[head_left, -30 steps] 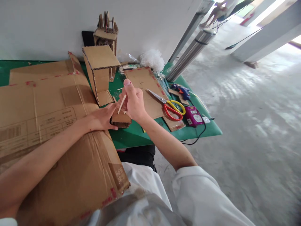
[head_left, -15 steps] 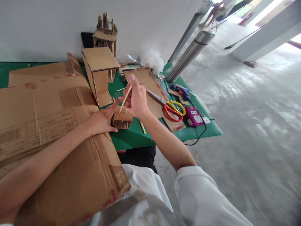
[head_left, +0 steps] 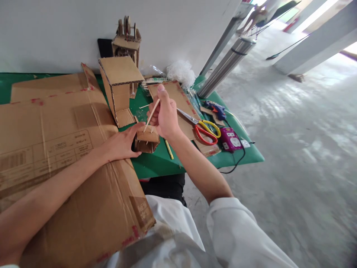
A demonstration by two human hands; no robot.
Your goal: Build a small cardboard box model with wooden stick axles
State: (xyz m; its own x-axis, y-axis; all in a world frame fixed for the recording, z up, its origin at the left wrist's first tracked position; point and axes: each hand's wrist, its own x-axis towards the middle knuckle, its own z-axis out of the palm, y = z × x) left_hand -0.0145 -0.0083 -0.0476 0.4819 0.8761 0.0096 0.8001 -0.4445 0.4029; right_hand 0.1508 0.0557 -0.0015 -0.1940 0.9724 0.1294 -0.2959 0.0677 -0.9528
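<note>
A small open-fronted cardboard box (head_left: 147, 136) stands on the green table, with thin wooden sticks poking up through its top and showing inside. My left hand (head_left: 124, 143) grips the box's left side, thumb low at the front and fingers along the upper edge. Closed in a fist above the box, my right hand (head_left: 165, 113) holds a slanting wooden stick (head_left: 152, 114) whose lower end meets the box's top. A second, shorter stick rises beside it, partly hidden by the right hand.
A large flattened cardboard sheet (head_left: 69, 149) covers the left. Behind stands a bigger cardboard box (head_left: 121, 70). To the right lie scissors (head_left: 205, 130), a glue gun (head_left: 216, 108), a purple power socket (head_left: 231, 139) with a cord, and a yellow pencil-like stick (head_left: 169, 149). A steel post (head_left: 227, 67) rises at the corner.
My left hand's raised index finger has come down onto the box's edge. The box looks slightly tilted, showing more of its inside. My right hand keeps hold of the stick.
</note>
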